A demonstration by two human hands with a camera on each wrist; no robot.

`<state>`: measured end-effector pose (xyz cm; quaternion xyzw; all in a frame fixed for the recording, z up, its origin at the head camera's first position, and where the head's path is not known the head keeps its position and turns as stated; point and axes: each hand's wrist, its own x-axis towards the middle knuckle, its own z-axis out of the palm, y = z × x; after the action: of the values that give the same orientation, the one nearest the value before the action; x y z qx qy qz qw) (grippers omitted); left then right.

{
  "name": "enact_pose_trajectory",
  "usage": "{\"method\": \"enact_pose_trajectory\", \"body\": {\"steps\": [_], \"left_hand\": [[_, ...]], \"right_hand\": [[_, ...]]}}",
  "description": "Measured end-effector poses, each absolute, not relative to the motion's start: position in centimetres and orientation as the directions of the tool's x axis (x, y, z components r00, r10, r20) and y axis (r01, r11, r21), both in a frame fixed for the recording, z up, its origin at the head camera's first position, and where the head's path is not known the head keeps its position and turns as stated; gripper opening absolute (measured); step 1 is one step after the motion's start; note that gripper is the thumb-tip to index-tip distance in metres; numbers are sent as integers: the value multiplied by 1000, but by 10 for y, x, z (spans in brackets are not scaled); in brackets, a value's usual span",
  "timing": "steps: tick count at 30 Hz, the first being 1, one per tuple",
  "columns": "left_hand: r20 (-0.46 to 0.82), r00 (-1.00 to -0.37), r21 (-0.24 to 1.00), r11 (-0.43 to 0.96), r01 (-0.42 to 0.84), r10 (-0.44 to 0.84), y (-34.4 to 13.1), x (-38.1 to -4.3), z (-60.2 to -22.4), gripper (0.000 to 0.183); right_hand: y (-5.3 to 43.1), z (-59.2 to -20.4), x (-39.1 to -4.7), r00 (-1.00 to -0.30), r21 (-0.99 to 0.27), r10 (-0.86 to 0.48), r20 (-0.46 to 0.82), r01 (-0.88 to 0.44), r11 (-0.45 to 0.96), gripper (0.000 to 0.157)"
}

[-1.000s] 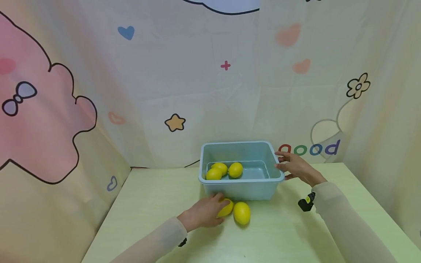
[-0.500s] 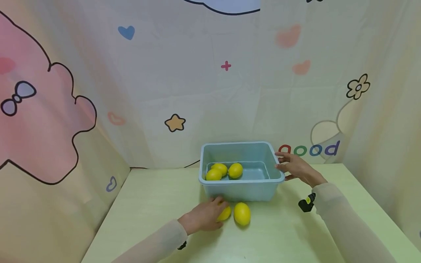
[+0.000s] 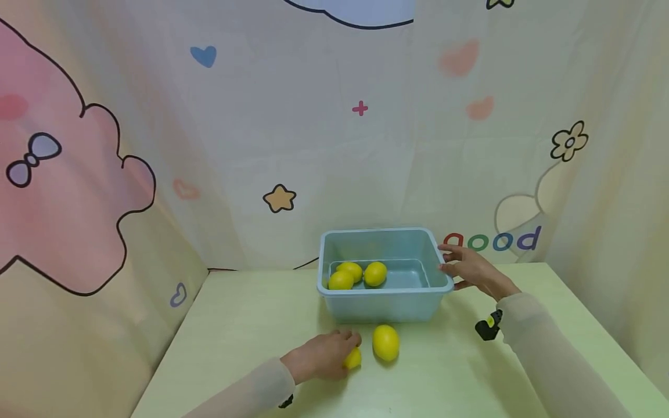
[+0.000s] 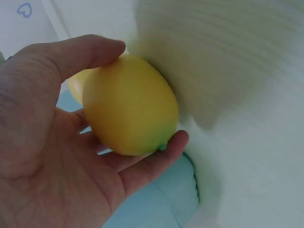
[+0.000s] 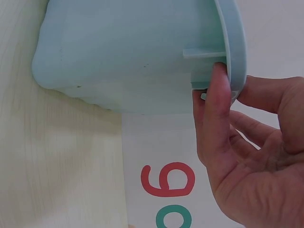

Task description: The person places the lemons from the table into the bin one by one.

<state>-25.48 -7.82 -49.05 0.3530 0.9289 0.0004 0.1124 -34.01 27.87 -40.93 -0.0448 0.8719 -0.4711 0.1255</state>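
Note:
My left hand [image 3: 324, 354] holds a yellow lemon [image 4: 133, 104] low over the table, in front of the bin. In the left wrist view the thumb lies along one side of the fruit and the fingers along the other, near its green stem tip. A second lemon [image 3: 385, 342] lies on the table just to the right. My right hand [image 3: 473, 270] grips the right rim of a light blue plastic bin [image 3: 384, 306]; its fingers reach under the lip, the thumb at the outer edge. Inside the bin, at the left, sit three lemons [image 3: 375, 274].
The pale wooden table [image 3: 251, 325] runs back to a hanging cloth [image 3: 235, 145] printed with cartoon shapes and coloured letters. The bin stands near the table's back edge, close to that cloth.
My left hand has drawn the lemon toward me, away from the bin and from the other lemon on the table. My right hand stays at the bin's rim.

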Motion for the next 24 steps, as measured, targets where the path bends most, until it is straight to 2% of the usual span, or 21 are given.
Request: {"method": "enact_pose_trajectory", "body": {"steps": [3,15,24], "left_hand": [[-241,-716,66,747,661,655,-78,-253,-495,45],[-231,-664,45,689,723,711,-79,-253,-499,46],[-275,-654,60,692,720,704,-80,-252,-494,32]], "right_hand": [[278,-411,-339,-966,-831,-191,-176,42,554,77],[277,-410,-338,-965,-822,-184,-185,49,568,78],[277,-409,-338,-966,-825,-181,-183,51,563,78]]}}
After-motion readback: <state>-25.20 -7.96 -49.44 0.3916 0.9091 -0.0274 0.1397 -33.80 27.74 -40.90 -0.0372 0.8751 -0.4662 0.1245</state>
